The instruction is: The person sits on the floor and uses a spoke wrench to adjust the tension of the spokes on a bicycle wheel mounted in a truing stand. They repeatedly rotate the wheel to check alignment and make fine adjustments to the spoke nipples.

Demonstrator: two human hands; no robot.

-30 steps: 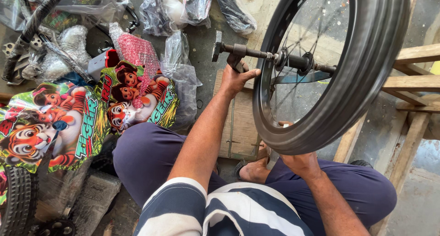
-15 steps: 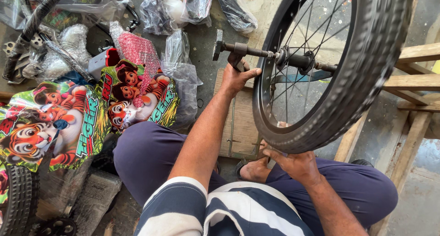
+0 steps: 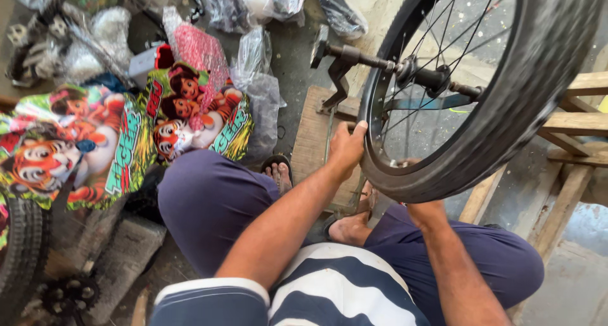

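Observation:
A black bicycle wheel [image 3: 506, 123] with thin spokes stands upright in front of me on a threaded axle [image 3: 373, 61]. The axle rests on a dark metal bracket [image 3: 337, 79]. My left hand [image 3: 347, 150] grips the tyre's lower left edge, thumb up along the sidewall. My right hand [image 3: 425, 211] comes up under the bottom of the tyre; the tyre hides most of it, and fingers show faintly through the spokes. I sit with my knees apart, in blue trousers and a striped shirt.
A wooden board [image 3: 313, 130] lies under the bracket, and my sandalled foot [image 3: 278, 171] is beside it. Bright printed cartoon packaging [image 3: 76, 142] and several plastic bags [image 3: 253, 66] cover the left. A small tyre [image 3: 19, 250] and a sprocket [image 3: 66, 294] sit bottom left. A wooden frame [image 3: 570, 123] stands right.
My left hand has come down from the bracket by the axle to the tyre's lower left edge. My right hand stays under the tyre. The wheel has hardly shifted.

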